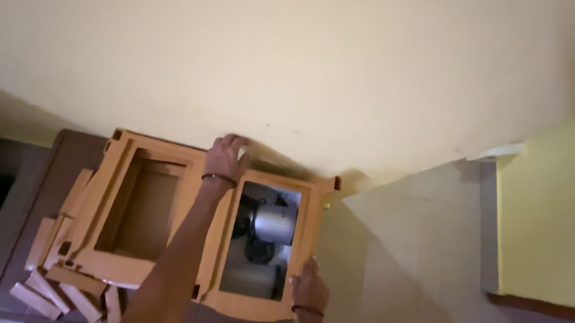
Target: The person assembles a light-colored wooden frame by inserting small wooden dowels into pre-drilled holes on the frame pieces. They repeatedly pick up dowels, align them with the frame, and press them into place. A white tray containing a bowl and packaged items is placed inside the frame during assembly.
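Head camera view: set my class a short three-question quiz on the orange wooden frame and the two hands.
1. True or false: the left hand grips the top edge of the orange wooden frame.
2. Where is the right hand? A. on the frame's right side B. on the wooden blocks C. on the wall
3. What shows behind the frame's right opening?

Key: 1. true. 2. A. 3. A shiny metal pot among dark items.

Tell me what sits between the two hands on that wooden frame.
In the head view, the frame's glazed panel lies between left hand and right hand; a metal pot shows there.
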